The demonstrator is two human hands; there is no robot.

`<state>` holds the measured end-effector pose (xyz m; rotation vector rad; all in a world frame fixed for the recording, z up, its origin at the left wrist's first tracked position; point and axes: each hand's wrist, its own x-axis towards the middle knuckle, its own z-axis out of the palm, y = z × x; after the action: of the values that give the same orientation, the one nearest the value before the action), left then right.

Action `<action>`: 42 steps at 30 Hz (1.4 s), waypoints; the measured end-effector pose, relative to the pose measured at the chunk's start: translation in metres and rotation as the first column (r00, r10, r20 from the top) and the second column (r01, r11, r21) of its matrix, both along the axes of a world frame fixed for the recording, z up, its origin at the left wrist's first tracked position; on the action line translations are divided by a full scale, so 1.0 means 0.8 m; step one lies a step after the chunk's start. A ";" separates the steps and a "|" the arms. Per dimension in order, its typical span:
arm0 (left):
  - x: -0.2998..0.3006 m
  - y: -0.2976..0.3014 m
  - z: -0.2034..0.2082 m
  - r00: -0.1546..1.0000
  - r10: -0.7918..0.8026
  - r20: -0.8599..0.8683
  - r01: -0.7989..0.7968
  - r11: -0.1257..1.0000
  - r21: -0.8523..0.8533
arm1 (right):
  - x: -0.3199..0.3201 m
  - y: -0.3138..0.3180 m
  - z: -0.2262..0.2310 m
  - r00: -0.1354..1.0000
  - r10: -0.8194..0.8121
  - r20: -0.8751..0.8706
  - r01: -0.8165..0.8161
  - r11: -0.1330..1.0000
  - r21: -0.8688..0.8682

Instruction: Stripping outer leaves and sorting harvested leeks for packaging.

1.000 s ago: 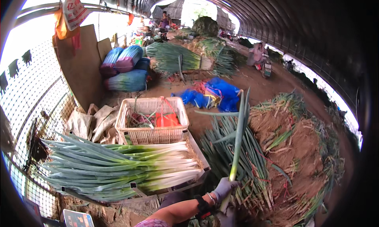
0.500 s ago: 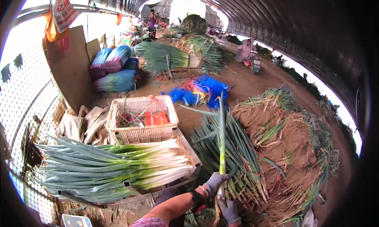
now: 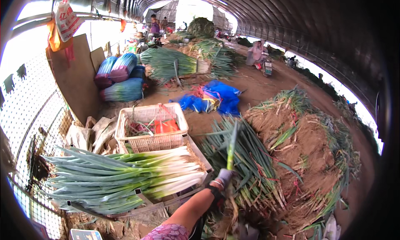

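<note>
In a grey glove, my left hand (image 3: 225, 177) is closed around a long green onion (image 3: 231, 151), which stands upright with its leaves pointing away from me. A pale, brownish strip hangs below that hand, smeared by motion. My right hand (image 3: 248, 231), also gloved, is low at the bottom edge, dark and blurred, so its fingers cannot be made out. Left of my hands, cleaned green onions (image 3: 125, 173) with white stems lie in a thick layer on a low stand. Just to the right is a heap of uncleaned green onions (image 3: 254, 160), tied with red string.
A cream plastic crate (image 3: 152, 142) stands behind the stand. Beyond are a blue net pile (image 3: 223, 96) and wrapped bundles (image 3: 121, 79). A soil-covered onion mound (image 3: 300, 156) lies right. Farther off are a person on a red vehicle (image 3: 259, 58) and other people.
My left hand has moved slightly up and left with the green onion. My right hand has gone from just below it down to the bottom edge. The onion's top has dropped lower in the picture.
</note>
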<state>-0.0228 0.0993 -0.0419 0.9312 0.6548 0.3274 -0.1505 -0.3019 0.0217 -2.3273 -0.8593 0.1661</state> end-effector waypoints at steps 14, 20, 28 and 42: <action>0.016 -0.154 0.076 0.963 0.034 0.266 -0.055 0.996 0.073 | 0.079 0.143 0.063 0.925 -0.210 0.316 0.162 0.972 0.173; -0.011 -0.023 0.057 0.786 0.060 0.615 0.229 0.896 -0.380 | 0.078 0.153 0.027 0.979 -0.063 -0.195 0.122 0.944 0.307; -0.002 -0.074 0.070 0.791 -0.114 0.602 0.324 0.911 -0.254 | 0.150 0.202 0.035 0.958 -0.225 0.179 0.147 0.919 0.367; -0.035 -0.056 0.086 0.912 -0.187 0.365 0.154 0.981 0.118 | 0.175 0.253 0.046 0.995 -0.102 -0.007 0.095 0.895 0.436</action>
<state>-0.0506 0.0541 0.0273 0.9686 0.2055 0.3679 -0.0102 -0.0993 0.0587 -1.9432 -0.6985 -0.0836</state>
